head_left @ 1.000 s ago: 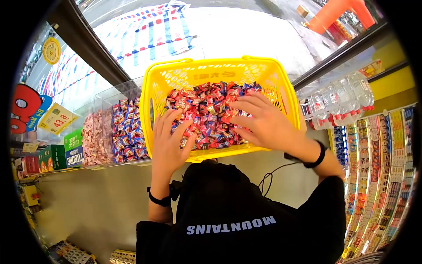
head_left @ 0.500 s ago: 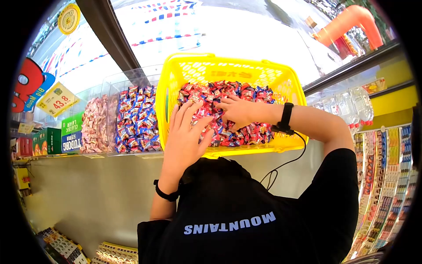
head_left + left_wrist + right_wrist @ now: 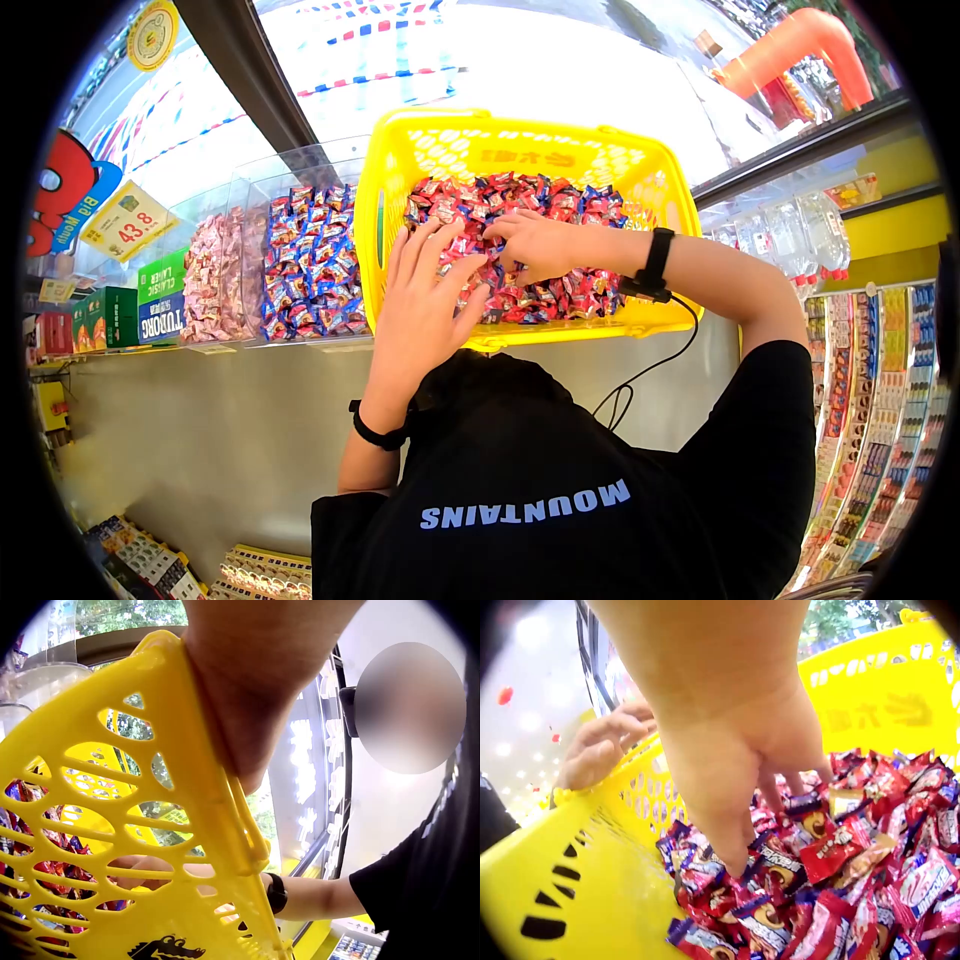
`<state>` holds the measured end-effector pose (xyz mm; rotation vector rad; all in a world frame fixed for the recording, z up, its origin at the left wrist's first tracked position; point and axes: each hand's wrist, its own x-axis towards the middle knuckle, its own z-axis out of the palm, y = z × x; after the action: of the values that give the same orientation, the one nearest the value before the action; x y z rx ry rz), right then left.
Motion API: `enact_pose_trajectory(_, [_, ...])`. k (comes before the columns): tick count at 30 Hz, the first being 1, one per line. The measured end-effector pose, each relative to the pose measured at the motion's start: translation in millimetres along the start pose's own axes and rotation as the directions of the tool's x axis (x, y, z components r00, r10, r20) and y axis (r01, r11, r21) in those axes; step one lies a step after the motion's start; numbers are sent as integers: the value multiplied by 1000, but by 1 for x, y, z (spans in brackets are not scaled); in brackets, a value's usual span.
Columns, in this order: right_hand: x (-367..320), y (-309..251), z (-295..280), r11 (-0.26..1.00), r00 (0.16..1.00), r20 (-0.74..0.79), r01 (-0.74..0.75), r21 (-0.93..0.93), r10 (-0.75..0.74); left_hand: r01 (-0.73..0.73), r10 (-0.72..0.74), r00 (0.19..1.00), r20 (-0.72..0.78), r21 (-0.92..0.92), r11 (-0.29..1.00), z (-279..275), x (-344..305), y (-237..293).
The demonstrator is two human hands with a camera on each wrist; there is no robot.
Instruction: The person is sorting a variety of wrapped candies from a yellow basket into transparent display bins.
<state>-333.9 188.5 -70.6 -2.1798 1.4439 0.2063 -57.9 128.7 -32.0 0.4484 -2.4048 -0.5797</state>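
A yellow shopping basket (image 3: 535,133) holds a heap of small wrapped candies (image 3: 590,205), mostly red, with some blue and gold wrappers. The right hand (image 3: 545,250) reaches into the middle of the heap. Seen from the right wrist, its thumb (image 3: 731,847) points down among the candies and its fingers lie spread apart, their tips partly hidden. Over the near left side of the basket, the left hand (image 3: 425,295) has its fingers loosely spread, and its wrist (image 3: 247,697) lies close along the rim in the left wrist view.
Left of the basket stand clear bins of blue-and-red candies (image 3: 312,260) and pink candies (image 3: 215,280), then a green beer box (image 3: 160,295). Water bottles (image 3: 790,240) and product racks (image 3: 870,400) are at the right. A black cable (image 3: 665,360) hangs from the right wrist.
The right hand has moved leftward from the basket's right part to the middle of the candies, close to the left hand. The left hand stays over the near left side; the head view has shifted.
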Motion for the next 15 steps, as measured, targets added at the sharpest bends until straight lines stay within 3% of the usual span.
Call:
enact_pose_trajectory(2, [-5,-10,-23,995,1000,0,-12,100,12,15,-15,1000,-9,6,1000,-1,1,2])
enact_pose_trajectory(5, [-22,-35,-45,995,976,-217,13,96,8,11,-11,1000,-10,17,1000,-1,2,3])
enact_pose_trajectory(9, [-40,-64,-54,991,955,-296,43,129,-3,-45,46,999,-12,41,998,2,3,3])
enact_pose_trajectory(15, [-78,-99,-33,996,803,-596,74,59,-24,-149,147,988,-51,-54,987,-2,5,19])
